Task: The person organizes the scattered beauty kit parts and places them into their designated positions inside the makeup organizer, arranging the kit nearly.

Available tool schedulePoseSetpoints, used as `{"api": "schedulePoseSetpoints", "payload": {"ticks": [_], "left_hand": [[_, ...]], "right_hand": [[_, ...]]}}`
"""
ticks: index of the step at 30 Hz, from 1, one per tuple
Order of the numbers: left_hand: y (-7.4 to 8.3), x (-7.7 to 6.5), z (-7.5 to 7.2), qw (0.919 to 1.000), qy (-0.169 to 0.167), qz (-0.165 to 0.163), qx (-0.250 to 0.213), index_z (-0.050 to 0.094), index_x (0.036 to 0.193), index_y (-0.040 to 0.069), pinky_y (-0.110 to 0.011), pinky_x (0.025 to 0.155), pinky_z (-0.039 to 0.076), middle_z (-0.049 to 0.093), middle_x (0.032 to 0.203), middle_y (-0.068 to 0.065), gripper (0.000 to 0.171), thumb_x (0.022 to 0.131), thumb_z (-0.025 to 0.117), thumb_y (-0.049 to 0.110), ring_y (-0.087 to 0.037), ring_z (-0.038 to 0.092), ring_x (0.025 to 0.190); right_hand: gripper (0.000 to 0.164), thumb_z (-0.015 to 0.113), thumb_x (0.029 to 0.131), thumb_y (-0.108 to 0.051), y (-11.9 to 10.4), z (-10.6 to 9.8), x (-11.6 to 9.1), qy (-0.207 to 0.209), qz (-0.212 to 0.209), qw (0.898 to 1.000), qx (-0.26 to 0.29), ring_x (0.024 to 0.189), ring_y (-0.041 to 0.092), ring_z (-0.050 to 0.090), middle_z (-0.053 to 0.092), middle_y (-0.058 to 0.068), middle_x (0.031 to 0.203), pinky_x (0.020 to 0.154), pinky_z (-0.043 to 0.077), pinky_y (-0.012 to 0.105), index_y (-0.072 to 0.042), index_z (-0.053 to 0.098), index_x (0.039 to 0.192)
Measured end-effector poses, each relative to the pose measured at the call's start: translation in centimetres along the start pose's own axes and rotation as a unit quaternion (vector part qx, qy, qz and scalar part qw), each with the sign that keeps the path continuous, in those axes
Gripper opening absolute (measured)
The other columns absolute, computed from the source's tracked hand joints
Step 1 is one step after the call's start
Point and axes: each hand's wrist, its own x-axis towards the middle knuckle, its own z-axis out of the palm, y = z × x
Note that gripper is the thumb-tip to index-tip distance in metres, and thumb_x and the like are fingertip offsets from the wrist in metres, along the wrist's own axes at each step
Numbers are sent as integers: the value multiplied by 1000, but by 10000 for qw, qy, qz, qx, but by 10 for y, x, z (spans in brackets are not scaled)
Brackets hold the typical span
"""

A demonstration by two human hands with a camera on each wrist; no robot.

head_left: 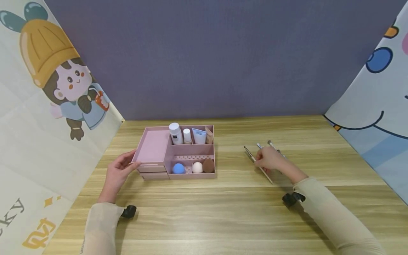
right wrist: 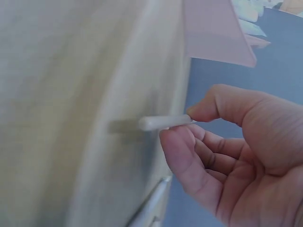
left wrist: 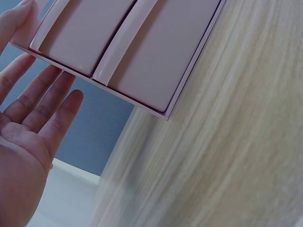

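Note:
My left hand (head_left: 117, 173) holds the left front corner of a pink makeup organizer (head_left: 154, 144), thumb at the front and fingers along the side. In the left wrist view, the fingers (left wrist: 61, 106) reach beside two closed drawers (left wrist: 147, 56). Over on the right, my right hand (head_left: 271, 158) pinches a slim makeup brush (head_left: 262, 171) between thumb and index finger, close over the table. The pale end of its handle (right wrist: 161, 122) juts from the fingertips in the right wrist view. More brushes (head_left: 271, 144) lie partly hidden under and behind this hand.
In the organizer's back compartments stand a white bottle (head_left: 175, 134), a smaller white-capped bottle (head_left: 187, 136) and a pale blue tube (head_left: 199, 136). Its front compartments hold blue (head_left: 179, 168), cream (head_left: 197, 167) and brown (head_left: 208, 165) sponges. A dark panel (head_left: 223, 60) rises behind the wooden table (head_left: 204, 216).

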Motion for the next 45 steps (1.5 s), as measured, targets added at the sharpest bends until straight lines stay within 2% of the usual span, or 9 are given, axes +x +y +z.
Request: {"api": "schedulePoseSetpoints", "payload": {"ticks": [3,7,15,21,29,39,45], "left_hand": [[0,0,0,10000,20,11,13,65,127,-1,-13,87,52,68,123,4,39,89,71,-4,1,62,107],[1,1,0,9999,30,29,-137,64,127,-3,-13,86,52,69,122,4,39,89,71,-6,0,63,106],[0,1,-1,9998,23,17,-217,64,127,-4,-12,86,52,69,120,7,39,89,71,-6,0,63,106],[0,1,-1,9997,15,28,-227,61,127,-7,-12,86,52,69,118,11,40,89,70,-7,0,63,105],[-1,1,-1,9998,7,25,-181,60,128,-9,-12,85,52,69,117,12,40,89,71,-6,0,63,104],[-2,1,0,9998,-41,98,-168,59,127,-11,-13,85,52,69,116,13,41,89,70,-7,0,63,105],[-1,2,-1,9999,-96,87,-91,61,128,-8,-13,87,52,68,117,14,40,89,72,-3,1,62,108]], "right_hand": [[12,65,90,-4,-5,-7,1,52,-171,9998,9,44,18,60,59,4,54,46,56,33,0,65,79],[11,65,90,-3,-13,-14,3,40,-203,9998,17,45,23,62,59,4,54,48,57,37,1,64,80],[9,63,89,-2,-27,-21,9,114,-225,9996,-140,48,24,63,58,5,54,46,51,27,1,65,80],[7,62,88,-3,-38,-26,15,120,-239,9996,-105,52,32,65,60,6,56,47,52,27,1,65,83],[9,63,90,-7,-60,-31,26,124,-222,9996,-153,49,19,61,61,5,58,53,54,29,1,66,87],[9,63,90,-6,-82,-31,34,86,-246,9996,49,53,16,62,64,7,63,58,60,39,2,68,90],[12,63,89,-7,-89,-30,40,146,-263,9995,20,52,15,63,67,14,67,55,60,34,3,69,91]]}}
